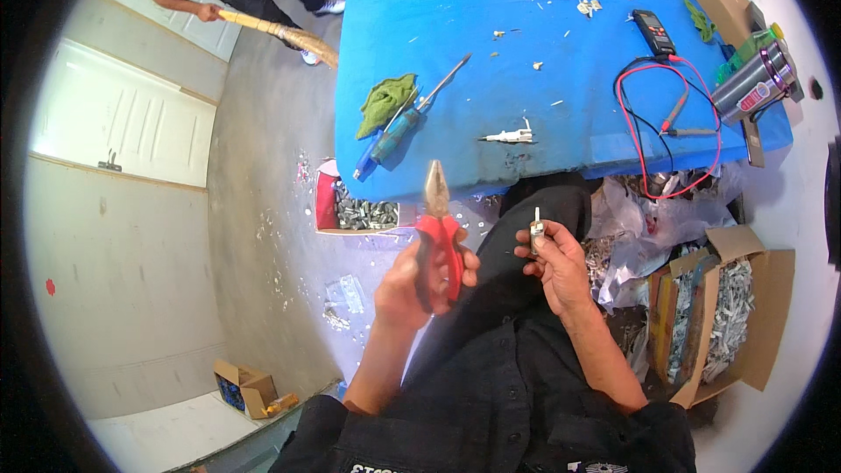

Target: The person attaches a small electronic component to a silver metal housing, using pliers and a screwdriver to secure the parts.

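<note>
My left hand is wrapped round the red handles of a pair of pliers, whose metal jaws point away from me and look closed. In my right hand, thumb and fingers pinch a small metal and white part with a thin pin sticking up. The two hands are apart, above my lap, just short of the table edge. A white part with a dark pointed tip lies on the blue table beyond them. To its left, screwdrivers rest beside a green cloth.
A multimeter with red and black leads and a steel flask occupy the table's right. Boxes of small parts stand below: a red and white one left, a cardboard one right. Another person holds a broom at far left.
</note>
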A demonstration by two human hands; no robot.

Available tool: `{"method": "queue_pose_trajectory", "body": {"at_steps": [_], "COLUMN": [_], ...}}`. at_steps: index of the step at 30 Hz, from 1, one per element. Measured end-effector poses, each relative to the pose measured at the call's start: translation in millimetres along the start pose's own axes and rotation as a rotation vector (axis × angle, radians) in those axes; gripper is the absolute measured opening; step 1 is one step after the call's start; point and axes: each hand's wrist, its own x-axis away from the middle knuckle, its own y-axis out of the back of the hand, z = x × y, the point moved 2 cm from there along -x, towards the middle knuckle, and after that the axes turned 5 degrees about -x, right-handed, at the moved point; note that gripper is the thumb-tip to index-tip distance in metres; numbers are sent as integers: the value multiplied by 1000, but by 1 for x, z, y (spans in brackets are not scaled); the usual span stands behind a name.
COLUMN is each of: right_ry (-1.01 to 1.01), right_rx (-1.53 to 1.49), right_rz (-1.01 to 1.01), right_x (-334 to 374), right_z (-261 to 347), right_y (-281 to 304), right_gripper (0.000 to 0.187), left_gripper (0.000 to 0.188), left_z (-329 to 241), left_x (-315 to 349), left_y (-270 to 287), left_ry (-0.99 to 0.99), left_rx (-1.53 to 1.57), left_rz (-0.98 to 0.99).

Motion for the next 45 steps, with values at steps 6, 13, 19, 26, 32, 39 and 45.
{"method": "queue_pose_trajectory", "body": {"at_steps": [6, 13, 19, 26, 32, 39, 45], "right_ry": [37, 200, 294, 366, 477, 540, 563], "right_rx": [65, 154, 275, 353, 458, 636, 620], "right_rz": [-3, 5, -20, -63, -113, -104, -84], "right_x": [1, 12, 21, 26, 26, 32, 31], "right_z": [3, 13, 22, 18, 17, 26, 25], "right_y": [-13, -16, -28, -38, -40, -45, -44], "right_gripper": [31, 32, 33, 23, 22, 21, 20], "left_gripper": [67, 50, 54, 62, 65, 67, 68], "left_z": [18, 38, 35, 34, 33, 31, 28], "left_x": [-3, 13, 10, 13, 9, 8, 8], "left_y": [-25, -12, -12, -19, -19, -15, -15], "left_ry": [220, 273, 14, -99, -78, -138, -139], "left_rx": [-355, -787, -1498, -1783, -1937, -2018, -2157], "left_rz": [-74, -81, -80, -150, -168, -147, -105]}}
